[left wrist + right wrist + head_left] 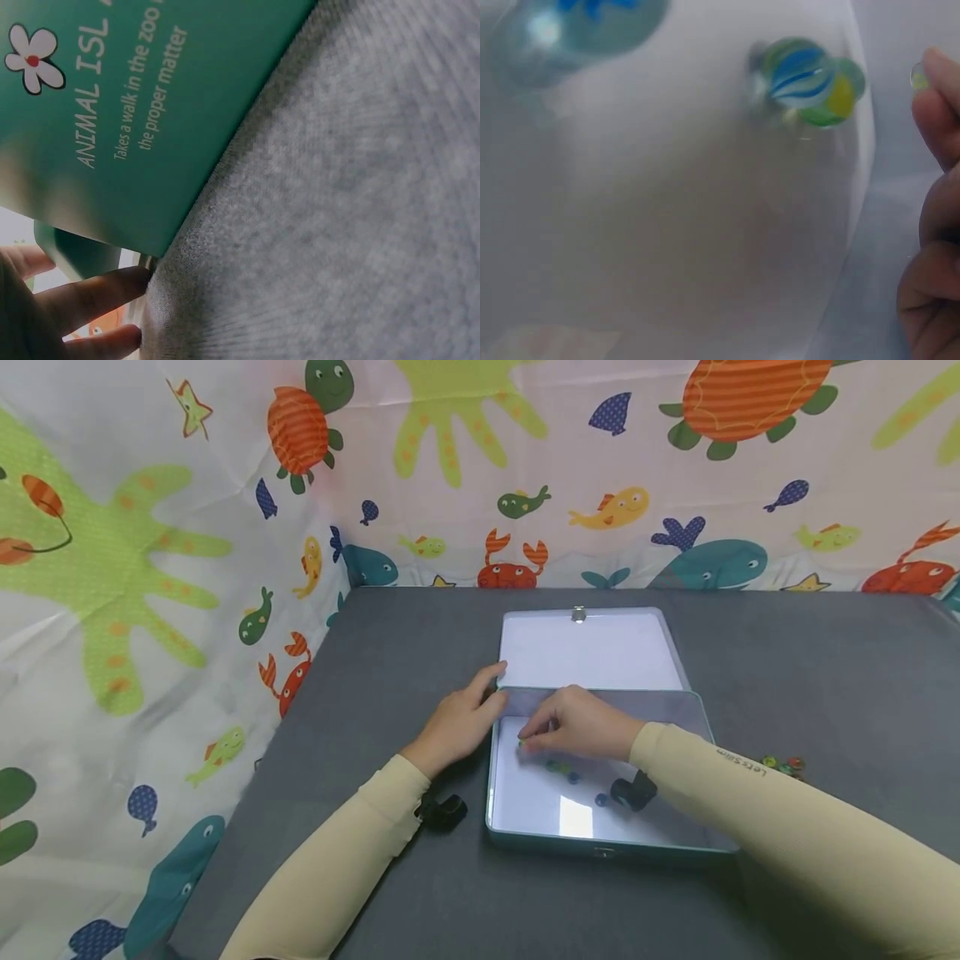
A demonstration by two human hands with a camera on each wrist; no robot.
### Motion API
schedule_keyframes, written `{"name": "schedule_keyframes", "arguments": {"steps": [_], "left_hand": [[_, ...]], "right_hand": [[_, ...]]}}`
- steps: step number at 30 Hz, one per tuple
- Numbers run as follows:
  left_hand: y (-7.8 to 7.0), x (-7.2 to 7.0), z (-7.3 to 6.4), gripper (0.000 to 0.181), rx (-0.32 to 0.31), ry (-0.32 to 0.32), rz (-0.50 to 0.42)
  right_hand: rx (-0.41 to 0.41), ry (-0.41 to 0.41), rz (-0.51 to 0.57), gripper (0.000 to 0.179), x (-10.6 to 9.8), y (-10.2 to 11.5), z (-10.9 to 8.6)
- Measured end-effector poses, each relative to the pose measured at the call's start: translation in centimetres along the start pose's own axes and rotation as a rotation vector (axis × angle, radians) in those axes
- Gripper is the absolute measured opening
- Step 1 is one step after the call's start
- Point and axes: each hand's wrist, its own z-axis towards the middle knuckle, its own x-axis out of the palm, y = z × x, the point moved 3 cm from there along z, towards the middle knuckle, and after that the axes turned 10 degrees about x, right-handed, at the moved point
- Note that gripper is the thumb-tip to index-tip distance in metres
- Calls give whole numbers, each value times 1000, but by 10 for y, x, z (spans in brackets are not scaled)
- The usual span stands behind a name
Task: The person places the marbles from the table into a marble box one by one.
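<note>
Over the left part of a shallow green tin box [600, 842], my right hand [577, 722] pinches a small clear marble [918, 76] with a yellow-green tint between thumb and fingertip. Below it on the white floor of the box lie a few glass marbles [573, 777], and a blue one [601, 799] lies farther right. The right wrist view shows a marble with blue swirls [799, 75] beside a yellow-green one [838, 101]. My left hand [459, 722] rests against the box's left side near the hinge, fingers extended. Printed lettering covers the green tin [120, 97] in the left wrist view.
The white-lined lid [585, 647] lies folded back behind the box, its metal clasp [578, 614] at the far edge. Several coloured marbles [783, 766] sit on the grey table [825, 685], right of the box beside the right sleeve. A patterned curtain [465, 510] hangs behind and at left.
</note>
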Motion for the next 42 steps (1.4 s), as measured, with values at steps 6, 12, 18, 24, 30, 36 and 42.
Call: {"name": "schedule_keyframes", "arguments": {"steps": [6,12,18,24,30,36,42], "left_hand": [[0,-3,2,61,14,-22,6],[1,-4,2,61,26,-25,14],[-1,-3,2,60,18,-24,21],[-3,-1,3,60,12,-4,16],[-4,0,3,61,12,-3,9],[-2,1,2,61,10,-2,16],[1,1,0,61,-5,10,20]], "right_hand": [[2,-13,-55,15,-2,0,2],[19,4,-104,13,-2,1,3],[73,51,-145,15,2,-5,2],[95,91,-167,19,2,-6,-4],[67,82,-120,20,-4,-3,-8],[50,61,-95,16,-6,0,-9],[57,50,-58,13,-5,2,-8]]}}
